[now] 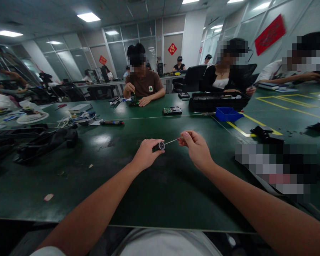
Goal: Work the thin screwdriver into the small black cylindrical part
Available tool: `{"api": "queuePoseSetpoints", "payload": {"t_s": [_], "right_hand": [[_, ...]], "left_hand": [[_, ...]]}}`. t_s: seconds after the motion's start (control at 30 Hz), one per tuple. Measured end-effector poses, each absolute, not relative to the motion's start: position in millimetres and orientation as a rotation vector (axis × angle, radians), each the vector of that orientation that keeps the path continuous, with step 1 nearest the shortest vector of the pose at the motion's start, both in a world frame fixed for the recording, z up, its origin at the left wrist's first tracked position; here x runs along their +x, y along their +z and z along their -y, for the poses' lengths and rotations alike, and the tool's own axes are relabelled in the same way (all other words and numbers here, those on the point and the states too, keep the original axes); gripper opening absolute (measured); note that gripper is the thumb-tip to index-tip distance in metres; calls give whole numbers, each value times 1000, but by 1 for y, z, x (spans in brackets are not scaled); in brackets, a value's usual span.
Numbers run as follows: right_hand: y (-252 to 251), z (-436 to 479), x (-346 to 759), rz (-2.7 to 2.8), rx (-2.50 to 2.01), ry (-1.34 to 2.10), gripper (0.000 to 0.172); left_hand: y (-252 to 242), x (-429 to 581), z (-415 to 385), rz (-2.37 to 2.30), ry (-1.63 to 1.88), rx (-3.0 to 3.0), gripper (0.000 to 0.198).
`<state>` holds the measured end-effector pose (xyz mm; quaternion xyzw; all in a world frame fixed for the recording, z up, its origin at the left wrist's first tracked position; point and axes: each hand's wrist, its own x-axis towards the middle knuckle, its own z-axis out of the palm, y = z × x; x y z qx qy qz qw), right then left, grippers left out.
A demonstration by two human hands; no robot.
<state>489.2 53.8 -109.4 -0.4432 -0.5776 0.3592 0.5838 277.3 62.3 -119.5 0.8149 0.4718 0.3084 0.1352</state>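
While the left hand (146, 153) is clamped around a small black cylinder (157, 146), the right hand (196, 146) pinches a thin metal rod (171, 142) reaching the cylinder's round end. Both are over the green bench (176, 202), in from its near edge; a blue bin (228, 115) stands beyond, to the right.

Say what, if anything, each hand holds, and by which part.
Left hand: cylinder, by its side, between thumb and fingers. Right hand: rod, by the end away from the cylinder, fingertip grip.
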Motion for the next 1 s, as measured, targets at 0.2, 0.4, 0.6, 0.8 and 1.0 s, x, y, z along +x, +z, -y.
{"api": "queuePoseSetpoints", "payload": {"t_s": [0.2, 0.4, 0.6, 0.8, 1.0], "right_hand": [[-101, -47, 490, 1470, -1109, 668, 28], [-95, -41, 493, 1621, -1247, 451, 31], [-100, -42, 493, 1693, -1176, 485, 29], [-101, -45, 491, 1541, -1170, 558, 24], [-109, -60, 491, 1170, -986, 1064, 24]], "left_hand": [[-118, 279, -61, -1416, 878, 2354, 40], [-116, 279, -60, -1394, 893, 2378, 40], [-118, 279, -61, -1406, 880, 2371, 39], [-118, 279, -61, -1399, 860, 2366, 40], [-114, 277, -62, -1340, 919, 2363, 40]]}}
